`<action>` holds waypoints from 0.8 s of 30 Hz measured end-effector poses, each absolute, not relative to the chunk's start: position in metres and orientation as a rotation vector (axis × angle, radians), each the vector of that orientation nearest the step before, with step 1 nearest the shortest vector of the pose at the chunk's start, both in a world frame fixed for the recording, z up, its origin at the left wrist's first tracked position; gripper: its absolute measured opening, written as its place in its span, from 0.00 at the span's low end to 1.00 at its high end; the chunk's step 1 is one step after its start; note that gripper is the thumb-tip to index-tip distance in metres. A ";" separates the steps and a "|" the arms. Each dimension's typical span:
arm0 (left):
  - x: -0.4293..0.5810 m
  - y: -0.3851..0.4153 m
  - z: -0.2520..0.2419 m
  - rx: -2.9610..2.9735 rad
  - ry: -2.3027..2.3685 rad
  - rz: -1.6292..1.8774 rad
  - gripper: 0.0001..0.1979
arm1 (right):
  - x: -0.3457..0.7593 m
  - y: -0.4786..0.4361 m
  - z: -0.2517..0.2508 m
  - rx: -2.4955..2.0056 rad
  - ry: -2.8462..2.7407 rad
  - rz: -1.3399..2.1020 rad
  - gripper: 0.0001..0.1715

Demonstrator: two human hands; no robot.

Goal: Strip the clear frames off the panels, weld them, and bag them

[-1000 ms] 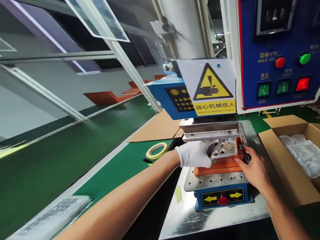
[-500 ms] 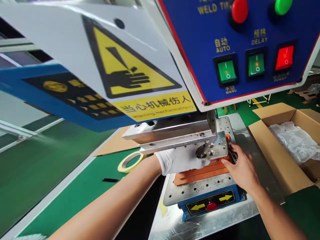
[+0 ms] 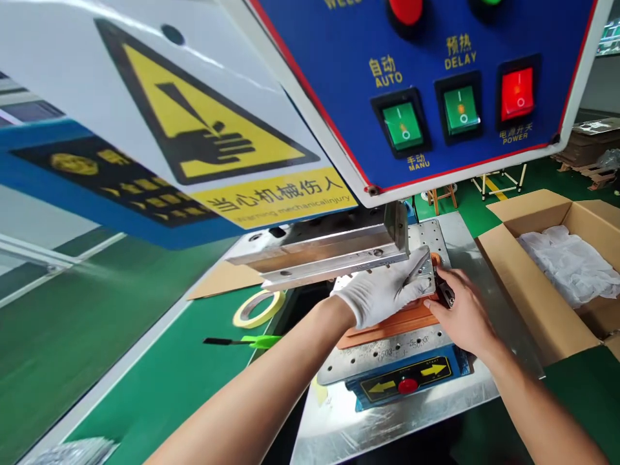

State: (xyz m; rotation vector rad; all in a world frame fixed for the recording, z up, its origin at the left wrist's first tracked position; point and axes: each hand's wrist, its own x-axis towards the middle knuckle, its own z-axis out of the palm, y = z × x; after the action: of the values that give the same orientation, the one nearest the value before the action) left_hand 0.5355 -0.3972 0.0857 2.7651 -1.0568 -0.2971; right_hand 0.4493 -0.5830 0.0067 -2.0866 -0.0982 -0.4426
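Note:
My left hand (image 3: 375, 294), in a white glove, reaches under the machine's metal press bar (image 3: 334, 261) and closes on a silver metal plate with holes (image 3: 426, 274). The glove covers most of that plate. It sits over an orange fixture block (image 3: 387, 326) on the drilled metal base plate (image 3: 334, 368). My right hand (image 3: 462, 310) is bare. Its thumb and fingers close around a small dark metal part (image 3: 444, 290) at the right end of the fixture; the fingers partly hide it.
A blue control panel (image 3: 465, 152) and a warning sign (image 3: 217, 148) hang overhead. Below the fixture is a red button (image 3: 407, 385). Yellow tape (image 3: 259, 310) and a green-handled tool (image 3: 261, 341) lie at left. An open cardboard box (image 3: 537, 271) stands at right.
My left hand has shifted right and now covers the metal plate, which showed more before. My right hand stays at the fixture's right end. The view has shifted slightly, revealing the green handle.

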 end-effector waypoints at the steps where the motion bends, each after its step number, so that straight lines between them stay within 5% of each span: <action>1: 0.535 -0.397 0.085 2.757 -1.063 -0.292 0.36 | 0.449 -0.583 0.008 -2.096 -0.108 -0.448 0.30; 11: 0.531 -0.409 0.087 2.728 -1.042 -0.188 0.36 | 0.452 -0.592 0.008 -2.220 -0.166 -0.484 0.27; 18: 0.499 -0.426 0.067 2.828 -0.914 0.502 0.36 | 0.463 -0.607 -0.010 -2.199 -0.304 -0.592 0.32; 24: 0.491 -0.428 0.059 2.795 -0.873 0.653 0.38 | 0.473 -0.617 -0.014 -2.311 -0.351 -0.646 0.34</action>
State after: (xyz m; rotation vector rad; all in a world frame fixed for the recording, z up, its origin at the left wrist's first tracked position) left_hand 0.4906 -0.4277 0.0591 2.7947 -0.8727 0.6530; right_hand 0.4732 -0.6174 -0.0145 -2.3115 -0.3511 -0.6459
